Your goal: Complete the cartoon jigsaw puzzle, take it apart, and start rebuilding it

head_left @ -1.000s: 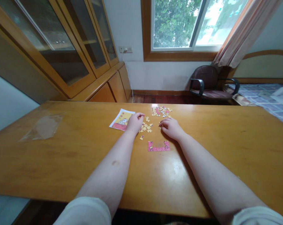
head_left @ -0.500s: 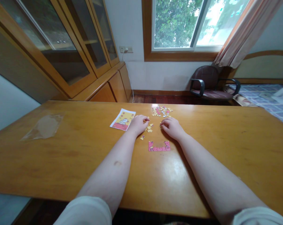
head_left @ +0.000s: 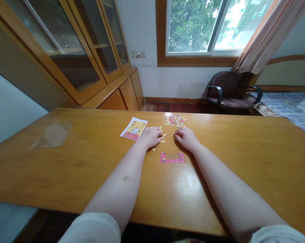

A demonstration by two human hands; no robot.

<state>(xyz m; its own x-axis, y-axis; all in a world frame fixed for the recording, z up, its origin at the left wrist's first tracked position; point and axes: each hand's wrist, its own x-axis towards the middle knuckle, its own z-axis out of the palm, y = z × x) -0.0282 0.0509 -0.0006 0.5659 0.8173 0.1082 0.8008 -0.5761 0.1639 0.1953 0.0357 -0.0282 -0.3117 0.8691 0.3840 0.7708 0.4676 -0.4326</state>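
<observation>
My left hand (head_left: 151,136) is closed at the fingertips on a yellow puzzle piece (head_left: 164,135) in a small loose group. Across a short gap, my right hand (head_left: 186,137) pinches another puzzle piece (head_left: 174,136), mostly covered by its fingers. Nearer to me lies a joined pink section of the puzzle (head_left: 172,161), shaped like a U that opens away from me. One loose piece (head_left: 154,148) shows just below my left wrist. Beside that hand rests the picture card (head_left: 132,131), showing a white figure on yellow and pink.
A heap of mixed puzzle pieces (head_left: 176,120) lies at the far side of the wooden table (head_left: 91,162). A clear plastic bag (head_left: 53,135) is on the left. Beyond the table stand a glass-door cabinet (head_left: 102,81) and an armchair (head_left: 225,89).
My left hand has come down and toward me, onto the yellow pieces, uncovering some behind it. My right hand has stayed nearly in place with its piece. The view has shifted slightly.
</observation>
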